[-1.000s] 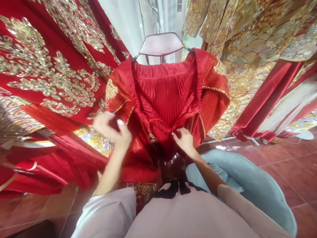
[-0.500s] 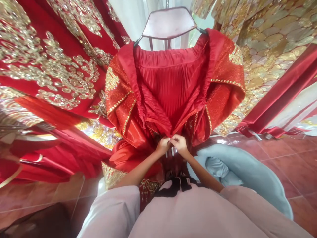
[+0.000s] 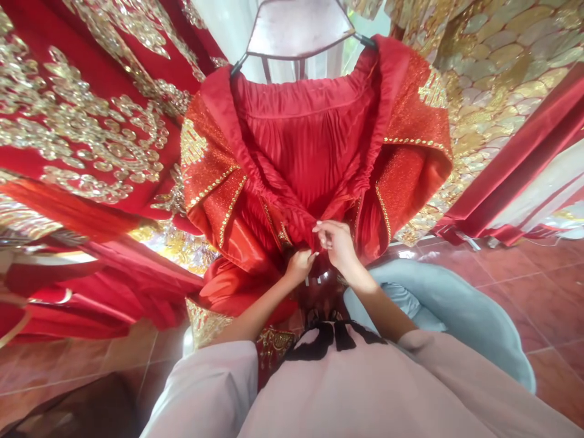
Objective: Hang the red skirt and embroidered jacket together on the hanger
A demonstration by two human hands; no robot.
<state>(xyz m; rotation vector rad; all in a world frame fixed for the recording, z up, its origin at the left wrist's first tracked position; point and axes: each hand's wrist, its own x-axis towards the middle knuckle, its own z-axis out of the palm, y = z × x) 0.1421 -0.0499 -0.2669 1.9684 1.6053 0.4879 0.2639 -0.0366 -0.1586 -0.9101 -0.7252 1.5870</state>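
Since the earlier frame the hands have parted: the right hand sits higher, fingers half-curled at the dipped front of the red skirt, the left hand lower, fingers nearly closed. I cannot tell whether either grips cloth. The skirt hangs from a clip hanger.

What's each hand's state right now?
Left hand: curled inward at the front of the red garment; any hold cannot be told.
Right hand: partly curled, also there; any hold cannot be told.
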